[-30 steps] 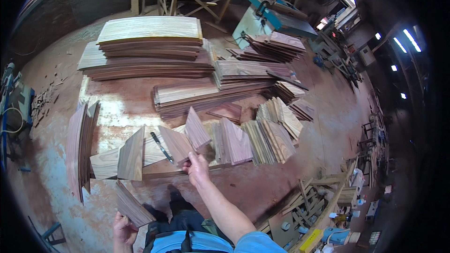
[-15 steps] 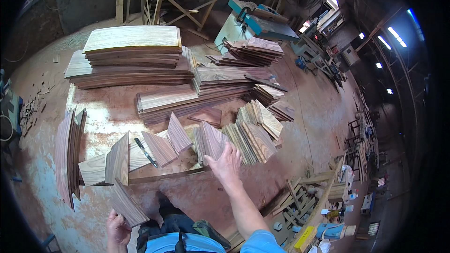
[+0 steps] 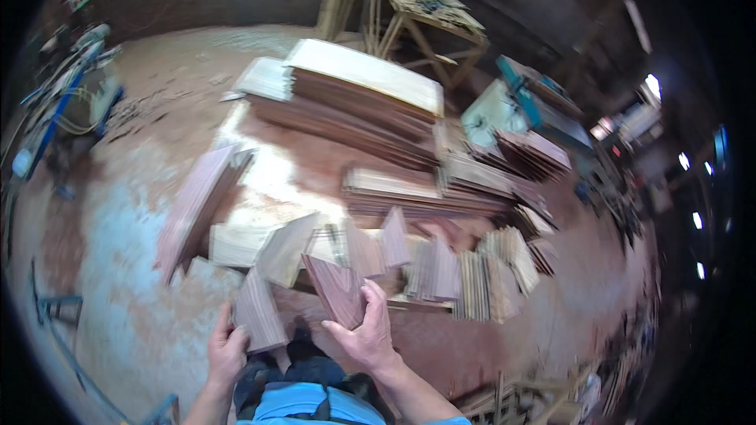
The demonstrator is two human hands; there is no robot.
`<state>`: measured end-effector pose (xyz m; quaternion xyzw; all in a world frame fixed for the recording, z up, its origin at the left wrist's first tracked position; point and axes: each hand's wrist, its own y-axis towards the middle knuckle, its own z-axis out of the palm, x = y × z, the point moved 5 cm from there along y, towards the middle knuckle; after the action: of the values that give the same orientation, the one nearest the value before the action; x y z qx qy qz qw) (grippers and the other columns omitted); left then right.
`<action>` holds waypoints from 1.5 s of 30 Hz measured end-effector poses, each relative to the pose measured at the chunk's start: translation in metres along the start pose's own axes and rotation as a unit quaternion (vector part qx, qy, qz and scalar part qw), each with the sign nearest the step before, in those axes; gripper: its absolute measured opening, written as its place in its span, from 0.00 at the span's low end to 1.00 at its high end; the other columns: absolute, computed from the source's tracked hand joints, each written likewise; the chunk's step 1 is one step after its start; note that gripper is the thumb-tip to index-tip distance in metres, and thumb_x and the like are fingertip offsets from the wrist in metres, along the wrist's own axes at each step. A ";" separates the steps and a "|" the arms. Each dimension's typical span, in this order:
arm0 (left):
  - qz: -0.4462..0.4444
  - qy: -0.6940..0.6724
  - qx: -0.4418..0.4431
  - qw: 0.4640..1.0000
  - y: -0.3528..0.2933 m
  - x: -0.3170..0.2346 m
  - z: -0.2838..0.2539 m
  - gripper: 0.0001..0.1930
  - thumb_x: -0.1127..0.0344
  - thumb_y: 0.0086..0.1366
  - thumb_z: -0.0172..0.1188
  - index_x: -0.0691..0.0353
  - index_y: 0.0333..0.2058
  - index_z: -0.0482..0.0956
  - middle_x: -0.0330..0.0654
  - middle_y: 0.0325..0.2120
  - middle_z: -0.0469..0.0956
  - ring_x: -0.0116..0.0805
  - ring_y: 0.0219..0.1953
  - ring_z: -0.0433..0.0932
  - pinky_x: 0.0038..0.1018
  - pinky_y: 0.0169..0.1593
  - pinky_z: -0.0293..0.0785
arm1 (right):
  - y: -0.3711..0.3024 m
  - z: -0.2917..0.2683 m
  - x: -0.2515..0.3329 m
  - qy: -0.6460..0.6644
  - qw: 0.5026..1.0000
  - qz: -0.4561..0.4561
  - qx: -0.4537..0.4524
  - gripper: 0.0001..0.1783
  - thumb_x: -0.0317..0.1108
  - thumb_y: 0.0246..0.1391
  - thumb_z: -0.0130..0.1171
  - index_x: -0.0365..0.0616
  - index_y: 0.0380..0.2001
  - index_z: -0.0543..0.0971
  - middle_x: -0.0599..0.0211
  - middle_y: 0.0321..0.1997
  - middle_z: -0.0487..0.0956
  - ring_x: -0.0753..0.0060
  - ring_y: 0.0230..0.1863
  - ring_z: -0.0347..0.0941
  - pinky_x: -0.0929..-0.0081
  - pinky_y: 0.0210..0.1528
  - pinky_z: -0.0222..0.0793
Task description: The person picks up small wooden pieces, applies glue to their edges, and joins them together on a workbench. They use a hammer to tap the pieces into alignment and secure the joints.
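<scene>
My left hand (image 3: 227, 348) is closed on the edge of a grey-brown wooden board (image 3: 259, 312), held tilted close to my body. In my right hand (image 3: 370, 332) is a reddish-brown wooden board (image 3: 337, 290) with a slanted end, gripped at its right side between thumb and fingers. The two boards are side by side and apart. Just beyond them lie loose angled boards, among them a light brown one (image 3: 288, 250) and a pinkish one (image 3: 396, 238). A row of upright board pieces (image 3: 432, 269) leans together to the right of my right hand. The picture is blurred.
Long board stacks (image 3: 364, 98) stand at the back, with shorter stacks (image 3: 480, 177) right of them. A bundle of boards (image 3: 203, 205) leans at left. Beyond are a wooden stand (image 3: 429, 39) and a teal-and-white machine (image 3: 496, 110). Scrap wood (image 3: 520, 401) lies lower right.
My right hand has taken a board from the upright row and brought it left, near the left hand's board. The left hand has risen slightly with its board. The whole view has turned left.
</scene>
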<state>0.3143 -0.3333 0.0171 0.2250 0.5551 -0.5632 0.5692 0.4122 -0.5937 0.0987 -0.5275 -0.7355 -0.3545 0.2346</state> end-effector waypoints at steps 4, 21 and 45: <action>0.049 0.029 -0.044 0.997 -0.013 -0.039 -0.012 0.33 0.80 0.65 0.49 0.57 0.69 0.58 0.35 0.38 0.76 0.17 0.29 0.67 0.18 0.33 0.66 | -0.005 0.076 0.056 0.115 0.989 -0.008 0.096 0.49 0.36 0.37 0.78 0.35 0.58 0.59 0.42 0.61 0.63 0.44 0.62 0.63 0.55 0.64 0.61; 0.158 -0.244 -0.158 0.944 -0.095 -0.063 -0.221 0.35 0.58 0.64 0.65 0.61 0.64 0.58 0.48 0.57 0.71 0.44 0.58 0.72 0.40 0.62 0.70 | -0.066 0.254 0.276 0.147 0.900 -0.235 0.335 0.34 0.35 0.52 0.66 0.33 0.59 0.67 0.41 0.65 0.64 0.39 0.65 0.62 0.55 0.65 0.62; 0.158 -0.436 -0.068 0.883 -0.165 -0.110 -0.380 0.31 0.65 0.60 0.61 0.72 0.60 0.66 0.57 0.55 0.73 0.53 0.58 0.73 0.52 0.62 0.69 | -0.069 0.389 0.357 0.417 0.782 0.161 0.435 0.13 0.35 0.67 0.51 0.39 0.48 0.74 0.72 0.40 0.77 0.82 0.43 0.69 0.77 0.46 0.69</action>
<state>0.0516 0.0011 0.0681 0.0023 0.2445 -0.4677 0.8494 0.2400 -0.0906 0.0884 -0.2810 -0.5461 -0.1396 0.7767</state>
